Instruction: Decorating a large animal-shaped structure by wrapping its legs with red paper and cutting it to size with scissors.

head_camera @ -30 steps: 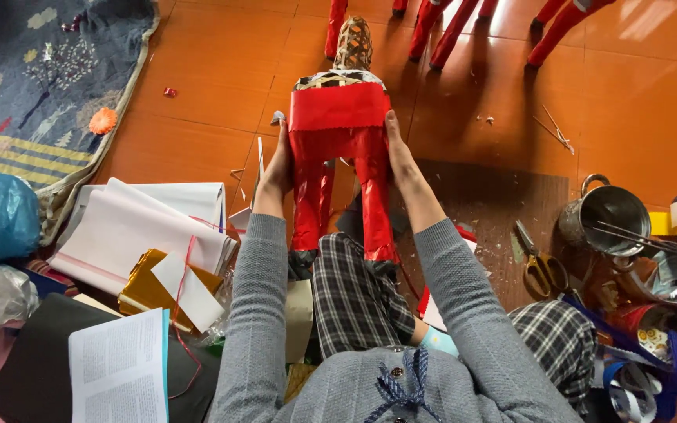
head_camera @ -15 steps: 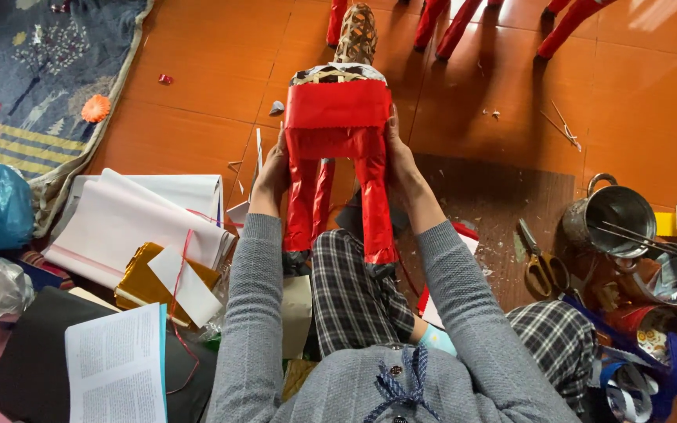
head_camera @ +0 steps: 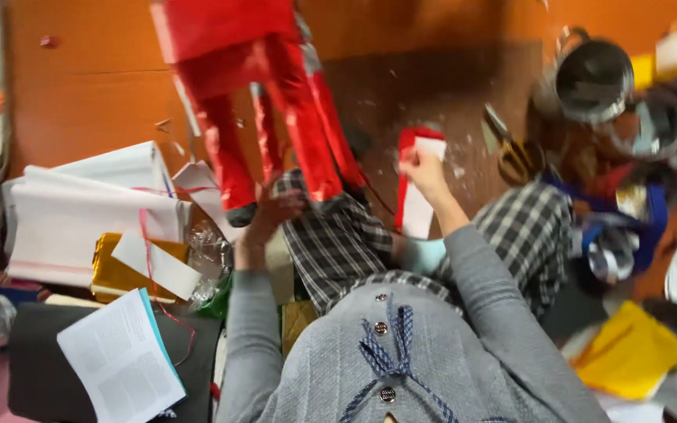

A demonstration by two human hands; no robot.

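I see the red foil-wrapped figure (head_camera: 264,102) standing on the orange floor (head_camera: 80,102) straight ahead of the lap, its long axis running from the top of the view down toward the knees, with the two wrapped legs splayed slightly and their dull ends nearest me. My left hand (head_camera: 276,211) sits at the foot of those legs, fingers curled against the lower end of the right-hand leg; the blur keeps me from telling whether that grip is truly clamped on it or only resting there. My right hand (head_camera: 425,172) is off to the right of the figure, apart from it, with fingers pinched on a red and white paper strip (head_camera: 417,192) that hangs down over the checked trousers. So the left hand is the one at the figure, and the strip lies to the figure's right, near its lower legs but not touching them.

Everything rests on the floor, which is crowded. On the left lie white paper rolls (head_camera: 95,211), a gold foil packet (head_camera: 123,270) and an open book (head_camera: 119,356) on a dark mat. On the right, orange-handled scissors (head_camera: 511,149) lie just beyond the right hand, with a metal pot (head_camera: 593,78) farther out, tape rolls and a yellow sheet (head_camera: 628,352) nearer the hip. Bare floor shows mostly behind the figure.
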